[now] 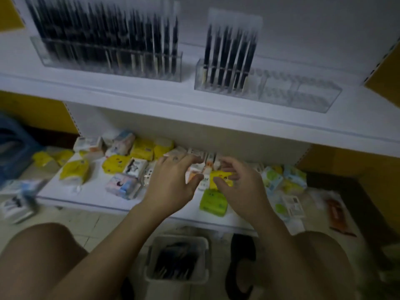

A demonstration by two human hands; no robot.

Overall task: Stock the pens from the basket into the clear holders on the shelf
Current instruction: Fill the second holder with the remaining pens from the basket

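**Hands over the packets, pens in the basket**

The white plastic basket (149, 256) stands on the floor tiles (91, 224), with slim dark pens (175, 260) heaped inside. Above it, the left hand (171, 180) spreads loose fingers over glossy packets (74, 171). The right hand (240, 187) curls its fingers at a yellow packet (223, 177); the blur hides whether it grips. Higher up, clear holders (303, 92) keep black pens (108, 33) upright.

Blk pens (104, 37) in clear holders (303, 92), white shelf (151, 94); yellow packs (116, 163) & green pack (213, 202) below; whitish basket (205, 256)

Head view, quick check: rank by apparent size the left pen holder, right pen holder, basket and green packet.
1. Left pen holder and right pen holder: look about alike, so tied.
2. Basket, though it sits nearer the camera.
3. Green packet, smallest.
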